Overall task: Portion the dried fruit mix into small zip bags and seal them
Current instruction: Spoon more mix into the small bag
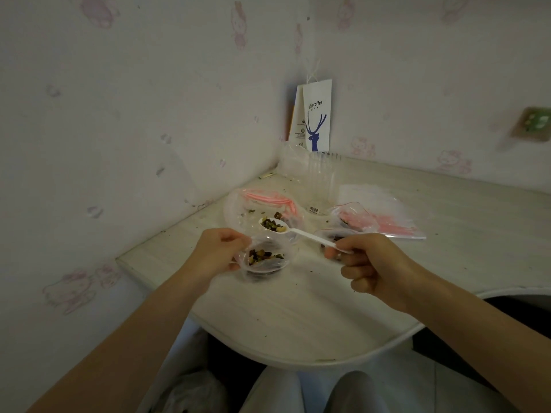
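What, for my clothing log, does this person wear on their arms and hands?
Nothing visible. The left hand and right hand show no gloves or rings, the wrists no watch or bracelet, and both forearms are bare, with no sleeve down to the frame's edge.

Two hands are working: the left hand [220, 251] is pinching one open zip bag [265, 263], and the right hand [366, 263] is gripping one white plastic spoon [301, 232]. Dried fruit mix [272, 225] is sitting in two heaps, one on the spoon and one in the bag. Two bundles of pink-sealed bags are lying out, the left bundle [268, 198] and the right bundle [387, 225], their bags too blurred to count. One stack of clear cups [323, 180] is standing before two paper bags, the deer-printed paper bag [317, 114] and the paper bag behind it [296, 120].
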